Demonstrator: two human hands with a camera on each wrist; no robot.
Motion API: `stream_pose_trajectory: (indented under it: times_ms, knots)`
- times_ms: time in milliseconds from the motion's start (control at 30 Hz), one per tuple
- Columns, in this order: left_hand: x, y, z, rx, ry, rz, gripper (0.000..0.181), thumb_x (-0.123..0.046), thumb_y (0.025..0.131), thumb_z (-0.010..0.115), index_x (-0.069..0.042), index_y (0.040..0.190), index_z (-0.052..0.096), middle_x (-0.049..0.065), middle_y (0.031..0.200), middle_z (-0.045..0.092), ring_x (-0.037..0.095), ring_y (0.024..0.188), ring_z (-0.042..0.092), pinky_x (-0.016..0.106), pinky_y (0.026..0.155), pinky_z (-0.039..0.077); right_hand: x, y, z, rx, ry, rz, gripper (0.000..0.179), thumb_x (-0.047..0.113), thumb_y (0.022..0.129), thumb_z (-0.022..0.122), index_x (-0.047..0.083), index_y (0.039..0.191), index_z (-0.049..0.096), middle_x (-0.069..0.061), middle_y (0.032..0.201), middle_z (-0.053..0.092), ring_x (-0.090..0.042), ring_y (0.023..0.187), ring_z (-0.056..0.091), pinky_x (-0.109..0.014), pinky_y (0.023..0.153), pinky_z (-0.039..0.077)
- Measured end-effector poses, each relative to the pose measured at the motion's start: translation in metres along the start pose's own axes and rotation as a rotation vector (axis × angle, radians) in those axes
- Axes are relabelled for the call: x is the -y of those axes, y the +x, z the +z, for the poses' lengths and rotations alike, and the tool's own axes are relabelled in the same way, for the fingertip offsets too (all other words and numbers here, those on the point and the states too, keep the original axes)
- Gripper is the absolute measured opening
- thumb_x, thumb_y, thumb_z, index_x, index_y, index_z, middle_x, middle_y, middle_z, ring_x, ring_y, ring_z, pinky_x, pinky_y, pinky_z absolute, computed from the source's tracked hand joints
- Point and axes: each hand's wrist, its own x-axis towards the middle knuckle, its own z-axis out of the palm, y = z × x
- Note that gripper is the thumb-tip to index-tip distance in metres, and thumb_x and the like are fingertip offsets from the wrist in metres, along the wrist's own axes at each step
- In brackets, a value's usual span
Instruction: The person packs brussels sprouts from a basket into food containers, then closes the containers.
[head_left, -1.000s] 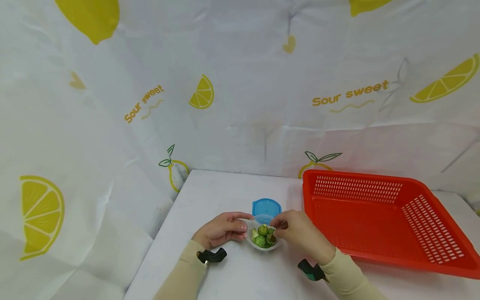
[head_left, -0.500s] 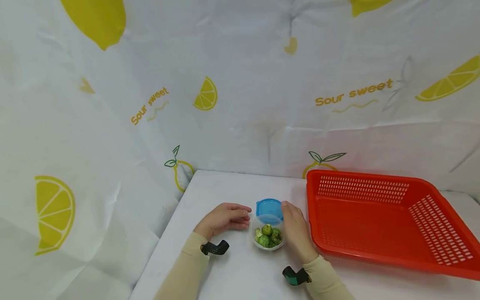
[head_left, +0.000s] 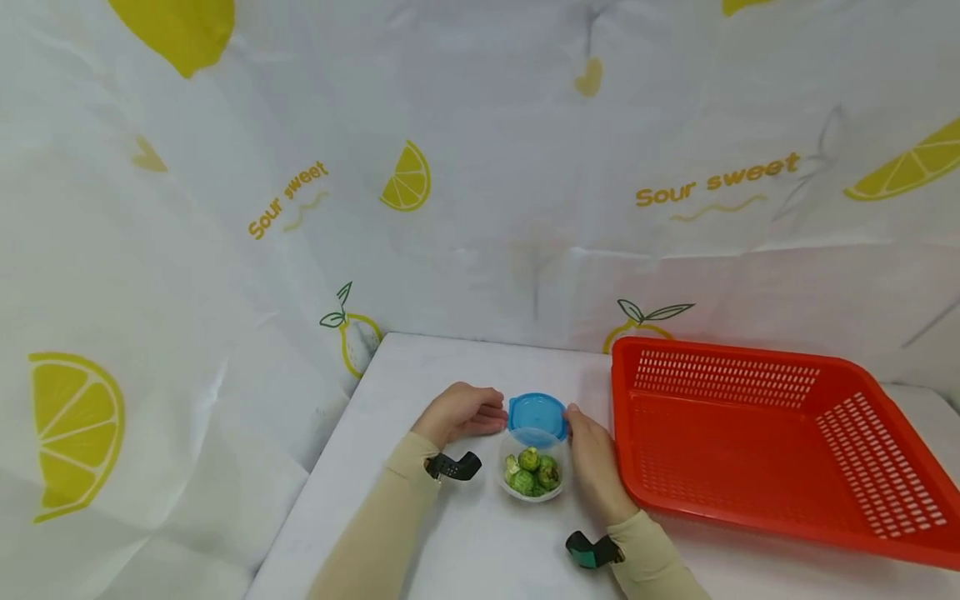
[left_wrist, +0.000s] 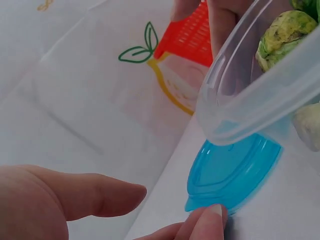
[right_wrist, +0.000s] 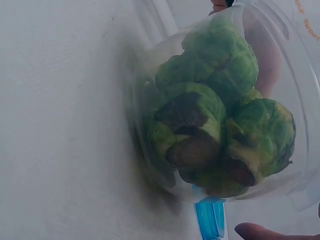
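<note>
A clear plastic container [head_left: 531,493] holds several Brussels sprouts [head_left: 523,482] and stands on the table. Just behind it lies a blue lid [head_left: 537,412], its near edge overlapped by the container's rim in the head view. My left hand [head_left: 471,412] is beside the lid's left edge; in the left wrist view its thumb [left_wrist: 107,194] is spread from the fingers, and the fingertips [left_wrist: 212,217] are right at the lid's tab. On the other side, my right hand [head_left: 597,467] extends past the container, fingertips at the lid's right edge. Neither hand grips anything.
A large red plastic basket [head_left: 720,450] stands on the right of the white table [head_left: 442,358], close to my right hand. Behind and to the left hangs a white sheet [head_left: 487,150] printed with lemons.
My left hand has let go of the container and moved forward to the lid's left side. My right hand has left the sprouts and moved to the right of the container and lid.
</note>
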Motion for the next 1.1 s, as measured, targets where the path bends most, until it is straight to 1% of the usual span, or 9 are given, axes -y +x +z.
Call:
stream_pose_trajectory:
  times_ms: [133, 300, 467, 533, 633, 733, 900, 1000, 1100]
  knots:
    - [-0.003, 0.002, 0.000, -0.026, -0.030, 0.004, 0.031, -0.009, 0.101, 0.069, 0.010, 0.125, 0.071, 0.014, 0.103, 0.079, 0.016, 0.090, 0.078, 0.030, 0.091, 0.067, 0.003, 0.001, 0.002, 0.004, 0.035, 0.002, 0.068, 0.045, 0.119, 0.028, -0.007, 0.156, 0.050, -0.028, 0.166, 0.046, -0.047, 0.147, 0.052, -0.059, 0.126, 0.038]
    - [-0.003, 0.004, 0.000, -0.043, 0.030, 0.009, 0.022, -0.009, 0.098, 0.077, 0.003, 0.115, 0.078, 0.004, 0.089, 0.076, 0.009, 0.080, 0.073, 0.022, 0.079, 0.065, 0.003, 0.002, 0.004, 0.002, 0.075, 0.005, 0.059, 0.035, 0.118, 0.035, -0.008, 0.156, 0.050, -0.027, 0.164, 0.048, -0.046, 0.145, 0.054, -0.059, 0.126, 0.040]
    - [0.002, 0.005, -0.004, -0.047, 0.077, 0.020, 0.026, -0.012, 0.098, 0.078, -0.001, 0.121, 0.079, 0.000, 0.087, 0.076, 0.006, 0.075, 0.071, 0.016, 0.069, 0.060, -0.001, 0.003, 0.007, -0.004, 0.093, -0.009, 0.051, 0.018, 0.115, 0.039, -0.010, 0.157, 0.046, -0.030, 0.162, 0.049, -0.047, 0.144, 0.054, -0.060, 0.125, 0.039]
    - [0.004, 0.005, -0.005, -0.043, 0.088, 0.040, 0.028, -0.013, 0.099, 0.078, -0.002, 0.124, 0.078, 0.001, 0.089, 0.077, 0.006, 0.075, 0.070, 0.016, 0.067, 0.058, -0.002, 0.004, 0.008, -0.006, 0.090, -0.016, 0.050, 0.017, 0.115, 0.040, -0.010, 0.157, 0.046, -0.030, 0.162, 0.049, -0.047, 0.147, 0.052, -0.060, 0.126, 0.038]
    - [0.002, 0.001, -0.007, -0.045, 0.115, 0.098, 0.029, -0.015, 0.100, 0.077, -0.003, 0.127, 0.077, 0.003, 0.095, 0.078, 0.008, 0.076, 0.071, 0.017, 0.067, 0.058, 0.000, 0.002, 0.008, -0.007, 0.072, -0.035, 0.050, 0.020, 0.116, 0.042, -0.007, 0.158, 0.047, -0.028, 0.163, 0.049, -0.045, 0.150, 0.050, -0.060, 0.127, 0.038]
    - [-0.004, -0.007, -0.008, -0.058, 0.140, 0.180, 0.030, -0.017, 0.101, 0.076, -0.004, 0.128, 0.077, 0.006, 0.102, 0.080, 0.009, 0.081, 0.074, 0.019, 0.072, 0.061, 0.006, -0.002, 0.007, -0.009, 0.057, -0.051, 0.052, 0.026, 0.117, 0.043, 0.001, 0.162, 0.046, -0.022, 0.163, 0.051, -0.042, 0.147, 0.053, -0.059, 0.125, 0.043]
    - [-0.014, -0.031, -0.012, -0.078, 0.153, 0.292, 0.027, -0.020, 0.101, 0.077, -0.007, 0.125, 0.078, 0.008, 0.108, 0.080, 0.011, 0.086, 0.075, 0.022, 0.079, 0.064, 0.025, -0.015, 0.005, -0.022, 0.032, -0.070, 0.054, 0.033, 0.117, 0.043, 0.012, 0.167, 0.041, -0.010, 0.165, 0.050, -0.033, 0.143, 0.055, -0.055, 0.122, 0.049]
    - [-0.018, -0.044, -0.014, -0.045, 0.108, 0.349, 0.025, -0.017, 0.102, 0.076, -0.004, 0.124, 0.077, 0.010, 0.111, 0.080, 0.012, 0.091, 0.078, 0.026, 0.086, 0.066, 0.035, -0.025, 0.001, -0.042, 0.055, -0.100, 0.053, 0.035, 0.117, 0.045, 0.016, 0.166, 0.044, -0.006, 0.162, 0.053, -0.030, 0.141, 0.057, -0.051, 0.121, 0.051]
    - [-0.020, -0.056, -0.016, 0.014, 0.069, 0.397, 0.025, -0.012, 0.102, 0.076, -0.002, 0.125, 0.076, 0.013, 0.116, 0.079, 0.016, 0.100, 0.080, 0.031, 0.096, 0.066, 0.042, -0.037, -0.005, -0.065, 0.068, -0.151, 0.048, 0.036, 0.117, 0.047, 0.018, 0.161, 0.051, -0.003, 0.157, 0.059, -0.028, 0.137, 0.062, -0.035, 0.117, 0.054]
